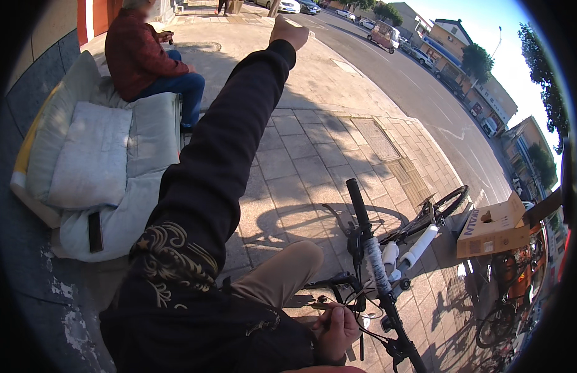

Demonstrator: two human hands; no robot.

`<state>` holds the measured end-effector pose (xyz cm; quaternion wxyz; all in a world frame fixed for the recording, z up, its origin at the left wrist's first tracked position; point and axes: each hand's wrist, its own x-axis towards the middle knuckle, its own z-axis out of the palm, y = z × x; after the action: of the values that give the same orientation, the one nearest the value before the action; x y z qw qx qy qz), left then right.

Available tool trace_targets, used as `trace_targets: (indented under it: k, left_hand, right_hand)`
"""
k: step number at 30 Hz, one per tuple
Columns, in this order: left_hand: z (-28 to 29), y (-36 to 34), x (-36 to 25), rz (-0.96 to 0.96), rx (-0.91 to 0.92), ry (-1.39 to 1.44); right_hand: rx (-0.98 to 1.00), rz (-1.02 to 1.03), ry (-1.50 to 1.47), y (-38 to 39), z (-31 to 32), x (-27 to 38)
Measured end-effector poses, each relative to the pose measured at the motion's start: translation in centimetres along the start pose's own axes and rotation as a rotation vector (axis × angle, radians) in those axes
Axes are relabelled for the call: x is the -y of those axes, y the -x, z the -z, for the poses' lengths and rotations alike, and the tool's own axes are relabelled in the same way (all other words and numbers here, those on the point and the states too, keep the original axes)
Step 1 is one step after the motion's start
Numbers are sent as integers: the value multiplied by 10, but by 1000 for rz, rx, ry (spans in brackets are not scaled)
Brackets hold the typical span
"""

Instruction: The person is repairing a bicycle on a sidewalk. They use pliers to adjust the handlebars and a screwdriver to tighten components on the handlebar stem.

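Observation:
My left hand [289, 32] is raised at the end of my outstretched arm over the pavement, fingers mostly curled; whether it holds anything is hidden. My right hand [338, 332] is low at my lap, pinching a thin brass-coloured item [321, 306] beside dark cables. Just right of it is a bicycle's black handlebar [394, 323], part-wrapped in clear plastic and turned lengthwise toward me. Behind that lie frame tubes [419, 245] in white padding and a wheel [451, 202]. My bent knee in khaki trousers is left of the handlebar.
A person [133, 62] in red sits on a pale padded sofa [151, 130] at left, with a black phone-like object [95, 231] on it. A wall borders the left. A cardboard box [493, 242] and several bicycles [497, 326] stand right. Beyond is a road [419, 93] with vehicles.

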<state>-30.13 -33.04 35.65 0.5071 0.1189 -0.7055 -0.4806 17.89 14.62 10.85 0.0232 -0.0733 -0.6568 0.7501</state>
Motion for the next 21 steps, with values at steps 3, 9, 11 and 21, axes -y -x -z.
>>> trace_targets:
  k: [3, 9, 11, 21]
  left_hand:
    - [-9, -6, -9, -129, -103, 8]
    - [-24, -19, 10, 60, 119, -31]
    - [-30, -19, 16, -7, 29, -131]
    - [-24, -17, 43, 118, 213, -38]
  right_hand:
    - [-23, 7, -86, -4, 7, -17]
    - [-62, -45, -40, -4, 8, -11]
    - [-31, -23, -32, -7, 10, -10]
    - [17, -21, -61, 4, 2, -1]
